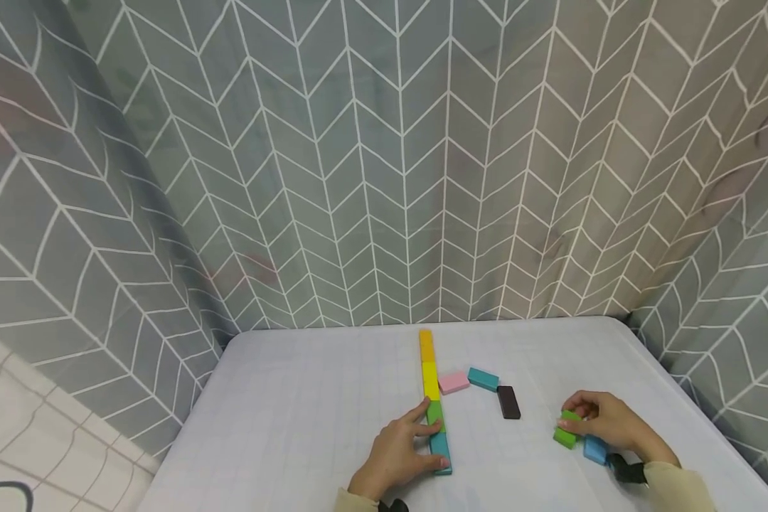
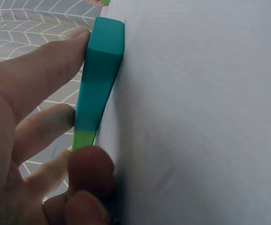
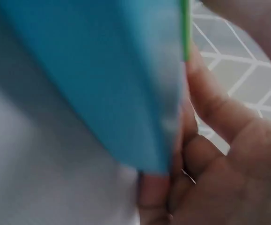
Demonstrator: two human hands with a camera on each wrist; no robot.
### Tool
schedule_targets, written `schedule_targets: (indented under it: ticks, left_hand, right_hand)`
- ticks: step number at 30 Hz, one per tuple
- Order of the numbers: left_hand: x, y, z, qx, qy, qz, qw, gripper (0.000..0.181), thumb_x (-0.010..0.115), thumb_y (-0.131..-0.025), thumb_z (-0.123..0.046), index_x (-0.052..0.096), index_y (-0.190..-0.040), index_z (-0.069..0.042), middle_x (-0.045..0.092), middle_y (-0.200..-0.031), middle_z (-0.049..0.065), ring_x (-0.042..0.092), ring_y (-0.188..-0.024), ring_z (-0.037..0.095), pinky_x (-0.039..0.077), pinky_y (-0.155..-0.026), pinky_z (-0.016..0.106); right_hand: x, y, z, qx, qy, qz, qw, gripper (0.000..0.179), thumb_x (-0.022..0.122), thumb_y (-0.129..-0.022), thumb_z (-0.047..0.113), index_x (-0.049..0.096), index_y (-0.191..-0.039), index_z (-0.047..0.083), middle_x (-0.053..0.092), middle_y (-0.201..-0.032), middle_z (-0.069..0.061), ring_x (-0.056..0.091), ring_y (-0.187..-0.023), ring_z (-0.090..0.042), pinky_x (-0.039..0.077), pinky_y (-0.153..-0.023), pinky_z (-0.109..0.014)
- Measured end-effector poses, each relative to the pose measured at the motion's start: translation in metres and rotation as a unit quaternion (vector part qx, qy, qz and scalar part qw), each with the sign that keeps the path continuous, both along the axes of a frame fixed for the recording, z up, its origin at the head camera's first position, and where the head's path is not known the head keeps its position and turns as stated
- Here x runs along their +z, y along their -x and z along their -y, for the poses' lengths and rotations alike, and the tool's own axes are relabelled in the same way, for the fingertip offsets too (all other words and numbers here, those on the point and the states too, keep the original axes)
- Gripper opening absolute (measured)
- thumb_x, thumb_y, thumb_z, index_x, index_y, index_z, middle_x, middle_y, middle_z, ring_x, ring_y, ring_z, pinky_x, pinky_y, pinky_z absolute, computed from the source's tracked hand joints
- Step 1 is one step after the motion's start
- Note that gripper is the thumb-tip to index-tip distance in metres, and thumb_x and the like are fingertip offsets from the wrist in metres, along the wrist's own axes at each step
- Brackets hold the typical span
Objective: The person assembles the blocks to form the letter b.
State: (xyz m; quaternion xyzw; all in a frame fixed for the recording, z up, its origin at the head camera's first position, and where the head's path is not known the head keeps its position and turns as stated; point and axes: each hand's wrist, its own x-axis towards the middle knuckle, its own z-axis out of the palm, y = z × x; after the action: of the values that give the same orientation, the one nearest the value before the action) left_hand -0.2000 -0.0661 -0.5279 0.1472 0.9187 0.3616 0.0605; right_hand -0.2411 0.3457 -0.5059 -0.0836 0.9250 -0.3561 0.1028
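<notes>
A straight row of flat blocks lies on the table: an orange block [image 1: 427, 346], a yellow block [image 1: 430, 382], a green block [image 1: 435, 417] and a teal block [image 1: 440, 451] nearest the person. My left hand [image 1: 393, 455] rests on the row with fingers spread. Its thumb touches the teal block near the end, and the other fingers reach along the teal and green ones. Over to the right, my right hand [image 1: 611, 424] pinches another green block [image 1: 564, 438] between thumb and fingers. A blue block [image 1: 595, 449] lies beneath that hand, large and blurred in the right wrist view.
Right of the row lie a pink block [image 1: 454, 382], a second teal block [image 1: 483, 379] and a black block [image 1: 509, 402]. A white cloth covers the table [image 1: 294, 398]. Grey patterned curtains [image 1: 384, 178] hang behind it and at both sides.
</notes>
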Motion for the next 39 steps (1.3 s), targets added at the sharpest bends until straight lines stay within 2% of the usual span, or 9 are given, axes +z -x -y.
schedule_targets:
  ticks: [4,9,12,18,20,24,27,33,39]
  left_hand:
    - [-0.001,0.0,0.0,0.001,-0.001,0.005,1.0,0.063,0.096,-0.074,-0.046,0.077,-0.13,-0.026,0.049,-0.165,-0.002,0.054,-0.145,0.038,0.047,-0.111,0.068]
    - [-0.003,-0.001,0.0,0.0,0.004,0.003,1.0,0.063,0.096,-0.074,-0.046,0.077,-0.13,-0.027,0.05,-0.165,-0.004,0.056,-0.144,0.038,0.048,-0.111,0.067]
    - [-0.003,-0.001,-0.001,-0.001,0.004,0.009,0.9999,0.063,0.096,-0.074,-0.046,0.077,-0.13,-0.027,0.05,-0.165,-0.005,0.056,-0.143,0.039,0.048,-0.11,0.068]
    - [0.001,-0.001,0.0,0.005,-0.004,0.019,0.9998,0.062,0.096,-0.074,-0.045,0.077,-0.13,-0.027,0.05,-0.165,-0.005,0.055,-0.144,0.04,0.047,-0.11,0.068]
    - [0.001,-0.001,0.0,0.007,-0.005,0.021,0.9998,0.062,0.097,-0.074,-0.045,0.077,-0.129,-0.027,0.05,-0.165,-0.005,0.055,-0.144,0.04,0.047,-0.111,0.068]
    - [0.0,0.0,-0.001,0.007,-0.004,0.024,0.9997,0.061,0.097,-0.074,-0.045,0.077,-0.129,-0.027,0.05,-0.165,-0.006,0.055,-0.145,0.039,0.047,-0.111,0.068]
    - [0.0,0.0,-0.001,0.005,-0.003,0.021,0.9998,0.061,0.096,-0.074,-0.045,0.077,-0.129,-0.026,0.05,-0.165,-0.005,0.055,-0.144,0.039,0.047,-0.111,0.068]
    - [0.002,0.001,-0.001,0.0,-0.001,0.017,0.9999,0.062,0.096,-0.075,-0.045,0.077,-0.13,-0.025,0.049,-0.165,-0.003,0.055,-0.144,0.039,0.049,-0.109,0.068]
    - [0.003,0.001,-0.002,0.002,0.004,0.018,0.9998,0.062,0.096,-0.075,-0.045,0.077,-0.13,-0.025,0.049,-0.165,-0.003,0.055,-0.144,0.039,0.05,-0.109,0.067]
  right_hand:
    - [-0.002,-0.005,0.013,-0.018,-0.022,-0.011,0.9995,0.034,0.08,-0.094,0.039,0.068,-0.102,0.008,0.054,-0.077,0.0,0.047,-0.066,-0.011,0.039,-0.06,-0.024]
    - [-0.001,-0.009,0.021,-0.012,-0.033,-0.026,0.9991,0.033,0.079,-0.094,0.04,0.065,-0.1,0.011,0.049,-0.072,0.001,0.043,-0.061,-0.01,0.035,-0.056,-0.023]
    - [0.0,-0.011,0.02,0.015,-0.017,-0.034,0.9992,0.033,0.079,-0.095,0.036,0.067,-0.108,0.008,0.055,-0.074,0.001,0.046,-0.06,-0.008,0.038,-0.055,-0.023]
    - [0.002,-0.008,0.017,0.105,0.044,-0.047,0.9924,0.038,0.078,-0.097,0.022,0.066,-0.124,-0.002,0.064,-0.082,0.001,0.053,-0.066,-0.001,0.045,-0.058,-0.022]
    - [0.003,-0.007,0.019,0.111,0.046,-0.048,0.9916,0.037,0.079,-0.096,0.021,0.067,-0.122,-0.002,0.064,-0.085,0.0,0.051,-0.068,0.0,0.045,-0.059,-0.022]
    - [0.002,-0.006,0.029,0.096,0.023,-0.049,0.9939,0.034,0.084,-0.091,0.027,0.07,-0.113,0.004,0.063,-0.091,-0.002,0.049,-0.073,0.0,0.044,-0.063,-0.022]
    - [0.001,-0.006,0.039,0.096,0.02,-0.049,0.994,0.033,0.087,-0.088,0.03,0.071,-0.106,0.008,0.063,-0.089,-0.001,0.049,-0.074,-0.001,0.045,-0.063,-0.022]
    - [0.0,-0.007,0.057,0.128,0.046,-0.049,0.9895,0.03,0.088,-0.087,0.029,0.067,-0.097,0.009,0.061,-0.081,0.002,0.049,-0.068,0.0,0.044,-0.058,-0.021]
    - [0.0,-0.008,0.07,0.174,0.069,-0.059,0.9805,0.029,0.085,-0.091,0.026,0.066,-0.106,0.01,0.06,-0.08,0.007,0.049,-0.066,0.002,0.044,-0.056,-0.021]
